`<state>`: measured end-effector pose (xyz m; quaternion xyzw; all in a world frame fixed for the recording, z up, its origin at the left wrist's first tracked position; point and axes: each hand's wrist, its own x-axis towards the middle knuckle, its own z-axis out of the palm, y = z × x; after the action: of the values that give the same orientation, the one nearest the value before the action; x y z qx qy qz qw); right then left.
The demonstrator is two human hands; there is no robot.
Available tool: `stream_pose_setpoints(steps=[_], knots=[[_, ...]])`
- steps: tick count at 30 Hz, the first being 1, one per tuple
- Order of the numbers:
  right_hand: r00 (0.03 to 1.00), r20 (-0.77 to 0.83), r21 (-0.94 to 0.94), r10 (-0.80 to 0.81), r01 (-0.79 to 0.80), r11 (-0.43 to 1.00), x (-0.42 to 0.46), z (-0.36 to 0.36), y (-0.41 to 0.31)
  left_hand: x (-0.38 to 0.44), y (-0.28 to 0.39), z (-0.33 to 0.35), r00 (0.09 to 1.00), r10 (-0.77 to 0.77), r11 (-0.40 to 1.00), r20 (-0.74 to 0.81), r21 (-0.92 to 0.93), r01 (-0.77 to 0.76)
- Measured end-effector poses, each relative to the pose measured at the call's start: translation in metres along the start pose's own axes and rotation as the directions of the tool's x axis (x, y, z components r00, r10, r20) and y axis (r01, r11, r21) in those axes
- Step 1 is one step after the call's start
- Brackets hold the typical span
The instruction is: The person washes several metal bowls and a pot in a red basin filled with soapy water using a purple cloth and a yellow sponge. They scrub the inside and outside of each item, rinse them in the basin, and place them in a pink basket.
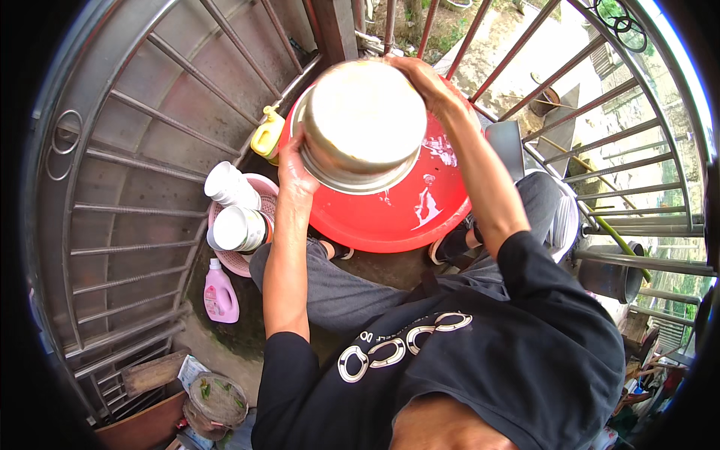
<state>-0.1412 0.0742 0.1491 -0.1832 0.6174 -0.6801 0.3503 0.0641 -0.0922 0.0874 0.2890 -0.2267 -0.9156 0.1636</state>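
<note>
A round stainless steel basin (365,118) is held bottom up between my two hands, its underside bright with glare. My left hand (295,166) grips its near left side, close to the rim. At the far right side, my right hand (422,79) holds the basin with the fingers reaching round the back. Below it stands a large red plastic tub (388,225) with wet, shiny patches on its inside. The basin hides the tub's far part. Another metal rim seems to show beside the basin, but I cannot tell whether it is a separate vessel.
Left of the tub are a yellow jug (269,132), a pink basket (236,261) with stacked white bowls (239,228), and a pink bottle (220,295). Stacked plates (561,222) stand on the right. Metal railings (152,163) curve around this spot. A mesh-topped round container (216,396) sits lower left.
</note>
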Motion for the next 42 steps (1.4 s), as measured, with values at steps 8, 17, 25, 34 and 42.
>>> stream_pose_setpoints(steps=[8, 17, 25, 34, 42], knots=[[0.800, 0.521, -0.834, -0.298, 0.551, 0.019, -0.038, 0.087, 0.025, 0.014, -0.028, 0.016, 0.997, 0.031, 0.994, 0.065, 0.100, -0.038], [0.497, 0.778, -0.575, -0.384, 0.810, -0.118, -0.098, 0.054, 0.113, 0.033, 0.009, -0.012, 0.964, 0.166, 0.986, -0.206, 0.035, -0.163], [0.956, 0.208, -0.683, -0.205, 0.292, 0.669, -0.092, -0.007, 0.092, 0.027, 0.024, 0.003, 0.937, 0.334, 0.942, -0.101, 0.061, -0.330], [0.992, 0.046, -0.226, 0.116, -0.103, 0.969, -0.098, 0.036, 0.031, 0.006, -0.015, 0.038, 0.761, 0.546, 0.314, 0.350, 0.757, -0.573], [0.982, -0.062, -0.240, 0.180, -0.189, 0.952, -0.083, 0.012, 0.062, -0.018, -0.058, 0.045, 0.435, 0.144, -0.767, 0.889, 0.378, -0.518]])
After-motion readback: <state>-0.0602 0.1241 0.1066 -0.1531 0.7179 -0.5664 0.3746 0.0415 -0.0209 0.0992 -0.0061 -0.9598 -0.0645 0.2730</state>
